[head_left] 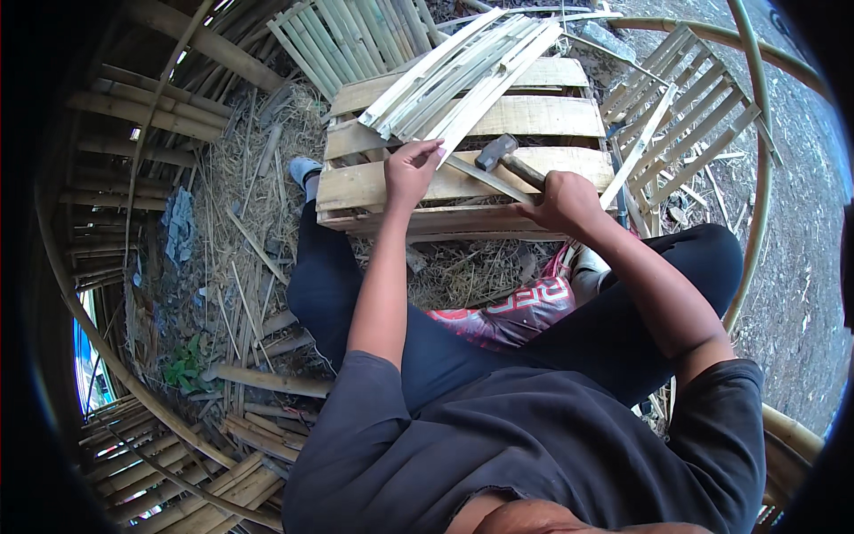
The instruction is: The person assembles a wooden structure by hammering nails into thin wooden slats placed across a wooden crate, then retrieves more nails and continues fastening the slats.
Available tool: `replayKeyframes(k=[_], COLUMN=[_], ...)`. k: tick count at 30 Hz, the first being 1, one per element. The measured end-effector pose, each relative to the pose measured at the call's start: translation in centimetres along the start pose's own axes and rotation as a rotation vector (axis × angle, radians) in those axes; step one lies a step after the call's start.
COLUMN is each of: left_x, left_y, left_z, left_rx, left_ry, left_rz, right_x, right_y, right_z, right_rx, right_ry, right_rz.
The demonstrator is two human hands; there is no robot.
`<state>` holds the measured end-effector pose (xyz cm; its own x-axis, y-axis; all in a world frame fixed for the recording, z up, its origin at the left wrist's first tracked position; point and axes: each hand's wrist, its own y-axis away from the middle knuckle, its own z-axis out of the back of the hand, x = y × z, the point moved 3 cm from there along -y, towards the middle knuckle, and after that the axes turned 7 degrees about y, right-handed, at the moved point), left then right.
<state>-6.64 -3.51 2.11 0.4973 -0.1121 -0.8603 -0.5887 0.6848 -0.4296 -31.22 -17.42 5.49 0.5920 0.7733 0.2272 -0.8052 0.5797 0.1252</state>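
My left hand (412, 173) is closed, its fingertips pinched at the upper left end of a thin bamboo strip (487, 178). That strip slants down to the right across the slatted wooden crate (391, 184). At its lower end, my right hand (563, 205) is wrapped round the handle of a hammer (498, 152). The steel head points up and left, just above the crate's slats. Whether the right fingers also grip the strip is hard to see. Beyond my left hand, a bundle of pale split bamboo strips (471, 76) lies slantwise over the crate's far side.
A slatted bamboo panel (685, 111) leans right of the crate; another (351, 40) stands behind it. Curved bamboo poles (754, 80) arch at the right. A patterned red and grey cloth (525, 313) lies between my legs. Straw and bamboo scraps (258, 178) litter the left ground.
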Motion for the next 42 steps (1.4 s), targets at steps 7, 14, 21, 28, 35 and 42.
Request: replayKeyframes(k=[7,14,21,28,35,42], left_x=[1.8,2.1,2.1,2.3,2.9,2.3], left_y=[0.4,0.6,0.2,0.7,0.8,0.7], left_z=[-0.4,-0.1,0.9,1.3,2.3,2.1], left_rx=[-0.025,-0.120,-0.172,-0.126,-0.057,0.030], left_ry=[-0.053,0.207,0.284,0.627,0.644,0.629], left_rz=[0.012,0.189,0.105,0.200,0.249,0.156], right_x=[-1.5,-0.5,0.1,0.1,0.5,0.6], right_y=[-2.2,-3.1,-3.7,-3.9,-3.8,-3.6], right_z=[2.3,5.0,5.2,4.4,4.6,4.2], right_rx=[0.236,0.271,0.275,0.297,0.318,0.313], right_ry=[-0.184,-0.267,-0.310,-0.295,-0.268,-0.269], right_rz=[-0.152,-0.185,-0.188,-0.184,-0.198,-0.182])
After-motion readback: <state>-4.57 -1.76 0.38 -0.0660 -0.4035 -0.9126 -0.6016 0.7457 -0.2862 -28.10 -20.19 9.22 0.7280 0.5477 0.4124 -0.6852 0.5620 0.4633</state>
